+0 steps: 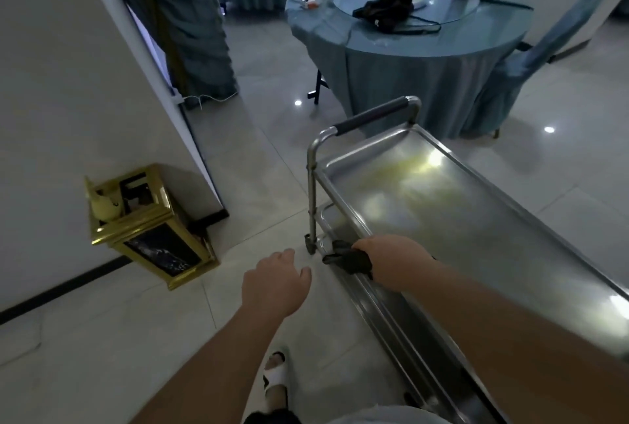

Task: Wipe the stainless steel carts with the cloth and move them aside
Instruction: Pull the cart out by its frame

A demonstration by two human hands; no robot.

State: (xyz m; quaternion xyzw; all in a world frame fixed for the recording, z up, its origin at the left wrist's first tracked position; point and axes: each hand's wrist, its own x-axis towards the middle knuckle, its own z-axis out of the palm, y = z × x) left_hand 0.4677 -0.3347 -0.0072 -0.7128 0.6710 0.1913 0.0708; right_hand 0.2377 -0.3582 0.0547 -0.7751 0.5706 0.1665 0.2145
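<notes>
A stainless steel cart [452, 206] stands to my right, its shiny top tray bare and its black-gripped handle [372, 115] at the far end. My right hand [394, 262] holds a dark cloth [350, 258] against the cart's near left rim, the cloth hanging over the edge. A lower shelf shows beneath the rim. My left hand [275, 282] hovers over the floor just left of the cart, fingers loosely bent, holding nothing.
A gold-framed bin [146, 226] stands against the white wall on the left. Beyond the cart is a round table with a blue cloth [408, 46], a glass turntable and a dark bag on it. A covered chair [531, 59] stands at its right. My sandalled foot [275, 379] is on the tiled floor.
</notes>
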